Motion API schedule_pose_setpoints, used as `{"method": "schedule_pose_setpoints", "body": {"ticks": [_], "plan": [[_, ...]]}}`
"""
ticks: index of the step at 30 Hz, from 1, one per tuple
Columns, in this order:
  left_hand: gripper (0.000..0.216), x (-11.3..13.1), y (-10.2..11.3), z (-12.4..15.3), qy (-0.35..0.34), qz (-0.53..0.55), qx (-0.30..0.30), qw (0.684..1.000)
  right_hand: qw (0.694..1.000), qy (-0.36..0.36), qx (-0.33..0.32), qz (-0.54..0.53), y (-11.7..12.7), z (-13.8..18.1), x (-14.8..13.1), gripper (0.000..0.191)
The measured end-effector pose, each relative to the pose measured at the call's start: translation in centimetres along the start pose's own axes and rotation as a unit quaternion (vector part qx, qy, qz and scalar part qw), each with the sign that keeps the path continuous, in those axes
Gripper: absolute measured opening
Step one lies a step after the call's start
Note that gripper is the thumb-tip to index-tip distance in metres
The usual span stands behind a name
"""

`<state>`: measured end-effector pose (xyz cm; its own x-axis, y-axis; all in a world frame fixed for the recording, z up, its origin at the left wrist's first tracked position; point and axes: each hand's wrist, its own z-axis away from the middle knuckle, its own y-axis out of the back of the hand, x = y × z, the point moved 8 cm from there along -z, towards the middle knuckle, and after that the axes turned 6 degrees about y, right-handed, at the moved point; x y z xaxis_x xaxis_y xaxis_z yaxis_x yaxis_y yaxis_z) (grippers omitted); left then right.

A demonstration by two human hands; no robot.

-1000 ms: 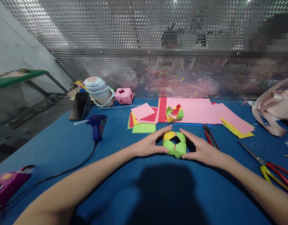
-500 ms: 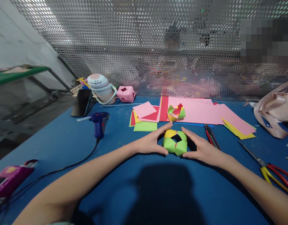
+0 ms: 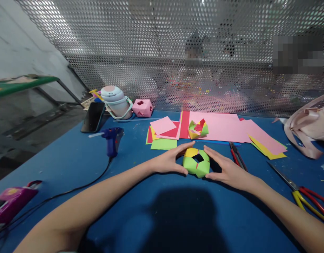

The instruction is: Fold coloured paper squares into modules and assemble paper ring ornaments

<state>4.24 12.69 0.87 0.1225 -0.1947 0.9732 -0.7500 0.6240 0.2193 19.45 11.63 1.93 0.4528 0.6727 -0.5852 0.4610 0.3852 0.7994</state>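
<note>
A green and yellow folded paper ball (image 3: 202,169) with a five-sided opening on top rests on the blue table. My left hand (image 3: 170,160) cups its left side, thumb at the front and fingers behind. From the right, my right hand (image 3: 229,169) grips it the same way, thumb low at the front. Just beyond it sits a smaller folded paper piece (image 3: 194,133) in yellow, green and red, open at the top with jagged edges. The underside of the ball is hidden.
Coloured paper sheets (image 3: 217,124) lie behind, beside smaller squares (image 3: 164,143). A cutter (image 3: 238,156) and scissors (image 3: 293,188) are on the right. Leftward are a corded glue gun (image 3: 112,140), phone (image 3: 93,117), bottle (image 3: 117,102) and pink paper ball (image 3: 143,108). A perforated metal screen (image 3: 151,70) stands behind.
The view has tilted up slightly, so most things sit a little lower in the picture. Both hands stay around the paper ball, with hardly any shift of their own.
</note>
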Motion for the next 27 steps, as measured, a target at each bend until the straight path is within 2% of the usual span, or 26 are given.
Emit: {"method": "schedule_pose_setpoints", "body": {"ticks": [5, 10, 17, 27], "plan": [[0.079, -0.2, -0.2, 0.1, 0.019, 0.033, 0.007, 0.999, 0.999, -0.005, -0.011, 0.032, 0.1, 0.1, -0.3, 0.077], [0.077, 0.1, -0.2, 0.2, 0.019, 0.017, 0.009, 1.0, 0.999, -0.003, -0.017, 0.047, 0.3, 0.2, -0.7, 0.074], [0.08, 2.8, 0.0, 0.8, -0.069, -0.1, 0.034, 0.992, 0.994, 0.047, 0.002, 0.096, 1.4, 0.6, -2.5, 0.07], [0.082, 4.0, -0.5, 1.3, -0.126, -0.119, 0.045, 0.984, 0.963, 0.128, 0.009, 0.238, 2.0, 1.0, -5.1, 0.064]]}}
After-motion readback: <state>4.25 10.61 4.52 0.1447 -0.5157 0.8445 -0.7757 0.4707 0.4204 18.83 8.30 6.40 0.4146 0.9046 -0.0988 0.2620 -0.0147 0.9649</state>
